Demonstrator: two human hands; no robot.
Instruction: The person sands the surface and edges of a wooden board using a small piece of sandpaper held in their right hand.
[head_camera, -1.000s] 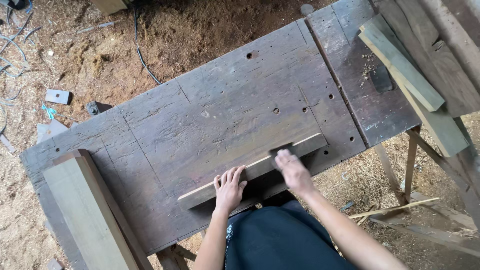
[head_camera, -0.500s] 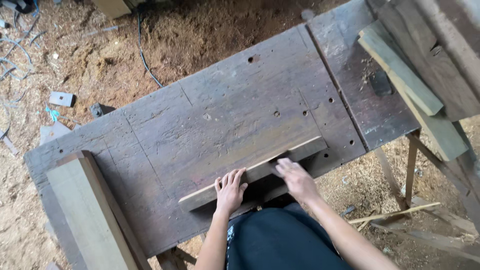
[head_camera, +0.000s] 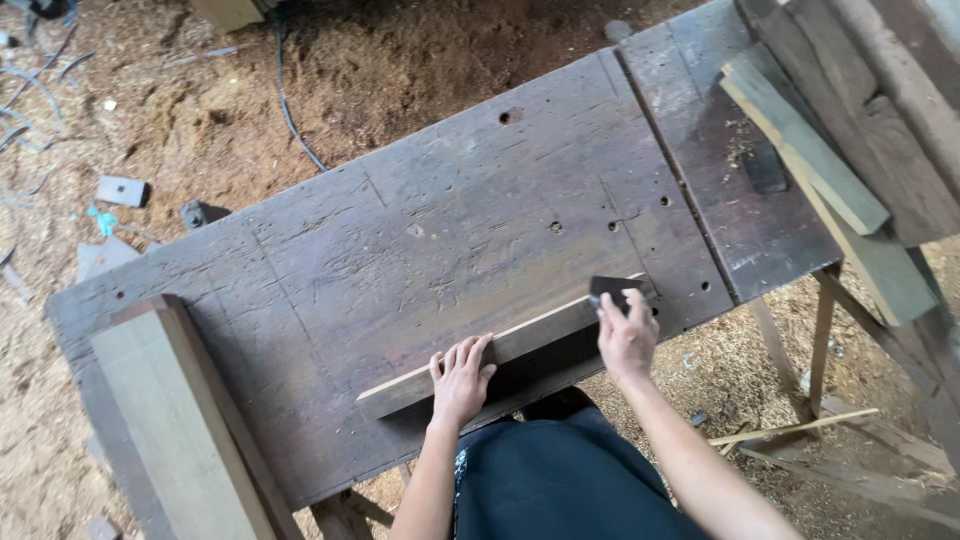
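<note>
A thin plank (head_camera: 500, 350) is laid slantwise along the near edge of the dark wooden surface (head_camera: 400, 230). The left hand (head_camera: 462, 380) is pressed flat on its near-left part, fingers spread, nothing gripped. The right hand (head_camera: 627, 335) is closed on a dark block (head_camera: 615, 288) set on the plank's far-right end. A pale beam (head_camera: 170, 420) is seen at near left.

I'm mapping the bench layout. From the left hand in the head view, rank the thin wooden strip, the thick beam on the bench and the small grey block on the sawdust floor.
1. thin wooden strip, under the left hand.
2. thick beam, at the bench's left end.
3. small grey block, far left on the floor.
</note>
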